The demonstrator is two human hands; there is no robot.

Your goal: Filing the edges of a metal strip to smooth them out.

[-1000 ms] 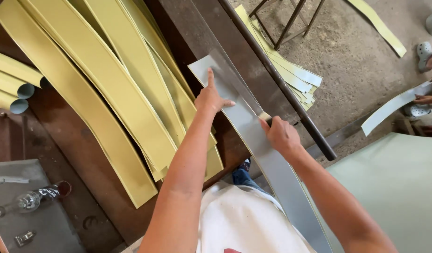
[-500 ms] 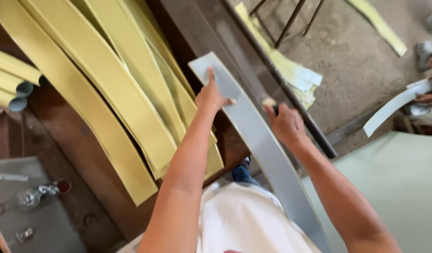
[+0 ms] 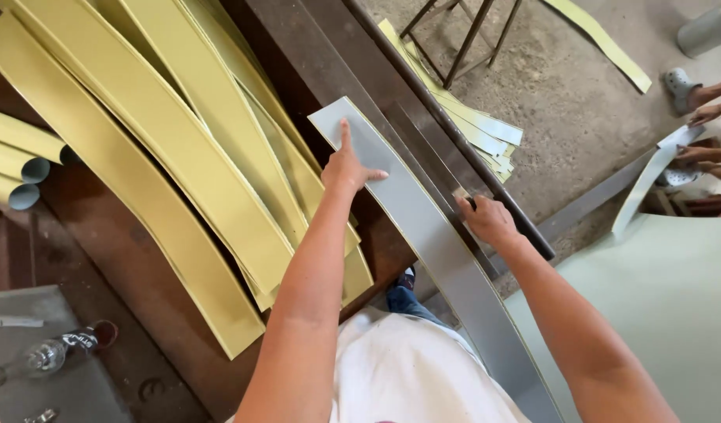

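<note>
Your left hand lies flat, gripping nothing, on the grey curved strip while your right hand clenches a small tool; a slip could nick fingers

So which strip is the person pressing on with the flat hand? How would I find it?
Find the dark brown workbench with the pile of yellow curved strips. Just right of that pile, along the bench's edge, lies one long grey strip with the left hand flat on it and the right hand at its edge. It is the only grey one; its neighbours are all yellow.
</note>
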